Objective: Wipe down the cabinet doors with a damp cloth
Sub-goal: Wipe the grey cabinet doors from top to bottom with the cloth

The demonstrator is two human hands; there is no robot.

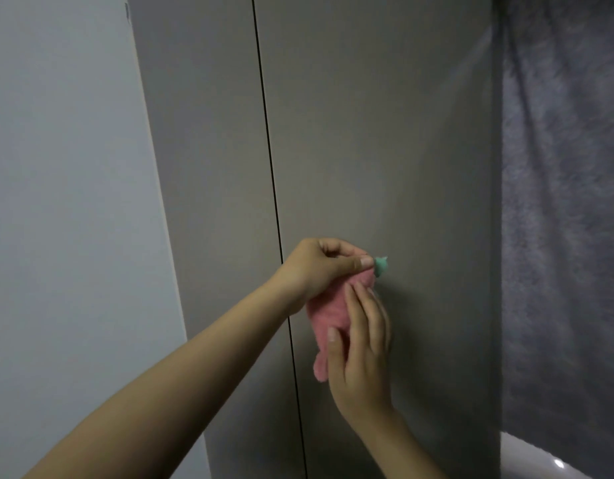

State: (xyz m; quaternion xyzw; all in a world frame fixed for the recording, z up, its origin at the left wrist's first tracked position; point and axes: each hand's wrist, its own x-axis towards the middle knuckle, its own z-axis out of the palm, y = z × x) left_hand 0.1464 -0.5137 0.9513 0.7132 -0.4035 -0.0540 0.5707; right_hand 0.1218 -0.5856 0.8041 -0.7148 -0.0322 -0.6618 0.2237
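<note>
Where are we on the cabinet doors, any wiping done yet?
Done: nothing I can confirm; neither the right door nor the left door shows wet streaks. In hand: both hands hold the pink cloth in front of the right door, left hand pinching its top, right hand gripping lower down. Left: apparently wiping both doors.

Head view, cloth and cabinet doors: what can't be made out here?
- Pink cloth: mostly covered by the left hand and right hand; its full shape and whether it touches the door are unclear.
- Green bit: too small to tell whether it belongs to the cloth.
- Cabinet doors: top and bottom cut off by the frame; no handles visible.
- White object: cut off at the lower right corner.
</note>
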